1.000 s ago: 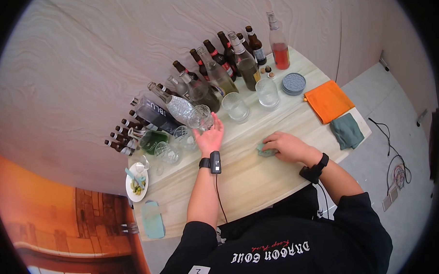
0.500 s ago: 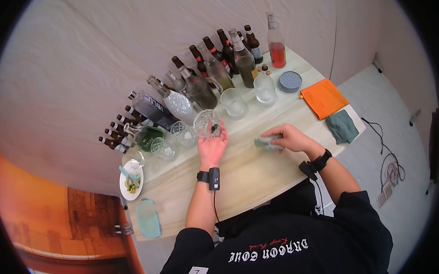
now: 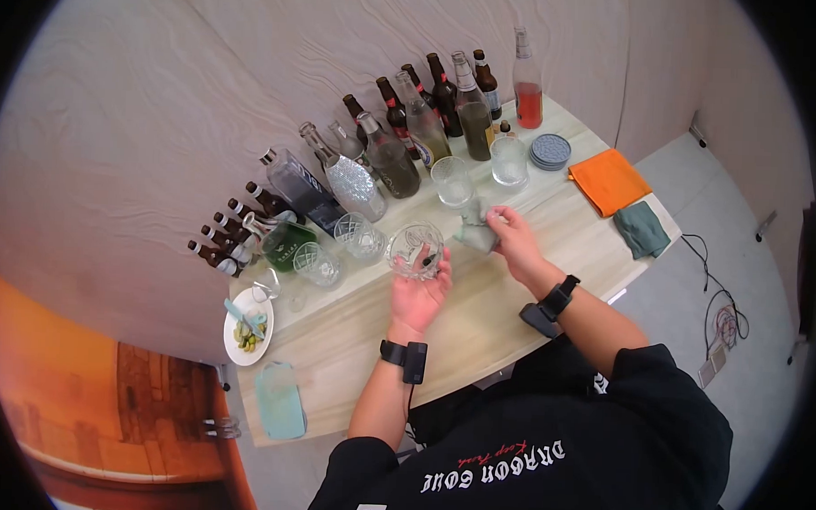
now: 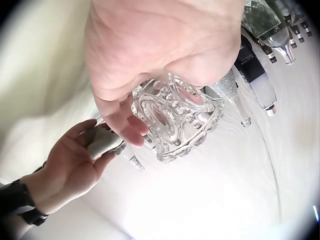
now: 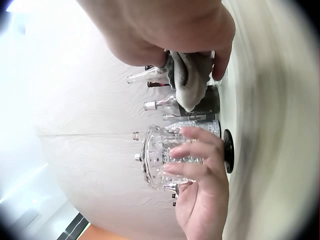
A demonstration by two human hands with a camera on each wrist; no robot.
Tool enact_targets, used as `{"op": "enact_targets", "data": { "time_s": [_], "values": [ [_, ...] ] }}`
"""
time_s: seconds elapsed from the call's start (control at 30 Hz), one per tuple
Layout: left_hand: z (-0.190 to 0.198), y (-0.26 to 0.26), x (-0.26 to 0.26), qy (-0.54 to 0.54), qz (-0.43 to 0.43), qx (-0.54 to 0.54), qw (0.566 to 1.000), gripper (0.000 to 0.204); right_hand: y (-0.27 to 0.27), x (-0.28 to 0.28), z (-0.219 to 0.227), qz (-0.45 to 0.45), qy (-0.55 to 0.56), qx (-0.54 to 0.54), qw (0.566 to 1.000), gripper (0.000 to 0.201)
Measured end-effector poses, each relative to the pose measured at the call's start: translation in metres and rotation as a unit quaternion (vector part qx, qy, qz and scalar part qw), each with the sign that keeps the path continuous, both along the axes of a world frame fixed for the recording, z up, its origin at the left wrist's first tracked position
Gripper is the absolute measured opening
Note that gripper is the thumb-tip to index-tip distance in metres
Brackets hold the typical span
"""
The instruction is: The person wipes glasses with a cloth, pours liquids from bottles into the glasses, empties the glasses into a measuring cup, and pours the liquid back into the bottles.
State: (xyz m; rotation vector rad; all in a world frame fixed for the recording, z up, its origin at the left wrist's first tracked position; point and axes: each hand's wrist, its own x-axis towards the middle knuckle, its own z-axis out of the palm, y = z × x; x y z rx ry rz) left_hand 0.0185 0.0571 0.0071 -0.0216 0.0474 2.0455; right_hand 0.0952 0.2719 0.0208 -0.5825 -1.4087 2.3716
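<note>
My left hand holds a clear embossed glass goblet, its bowl facing up and its fingers curled round the lower part. A dark round foot shows below that hand in the right wrist view. In the left wrist view the goblet's scalloped rim and oval pattern stand out past the palm. My right hand pinches a crumpled grey-green cloth, just to the right of the goblet. The cloth hangs folded between thumb and fingers, apart from the glass.
Bottles line the wall side, among them a silver glittery bottle and a green one. Tumblers stand before them. Coasters, an orange cloth and a dark green cloth lie right; a white plate sits left.
My left hand has taken hold of the goblet and brought it toward me and right, away from the bottles. My right hand has lifted the cloth off the table and moved it toward the goblet.
</note>
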Motion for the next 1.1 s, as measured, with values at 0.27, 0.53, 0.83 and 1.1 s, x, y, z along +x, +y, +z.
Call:
{"op": "enact_targets", "data": {
  "time_s": [0.27, 0.53, 0.83, 1.1],
  "values": [
    [-0.026, 0.009, 0.0, 0.04, 0.07, -0.059, 0.995, 0.054, -0.054, -0.014, -0.012, 0.06, 0.164, -0.121, 0.977, 0.012],
    [-0.023, 0.011, 0.002, 0.06, 0.079, -0.108, 0.989, 0.057, -0.058, -0.02, -0.005, -0.028, 0.114, -0.231, 0.966, 0.012],
    [-0.005, -0.022, -0.01, 0.27, -0.066, -0.315, 0.907, 0.06, -0.061, -0.036, -0.025, 0.019, 0.11, -0.19, 0.976, 0.018],
    [-0.009, -0.03, -0.013, 0.607, 0.14, -0.456, 0.636, 0.063, -0.072, -0.037, -0.029, 0.02, 0.082, -0.084, 0.993, 0.025]
  ]
}}
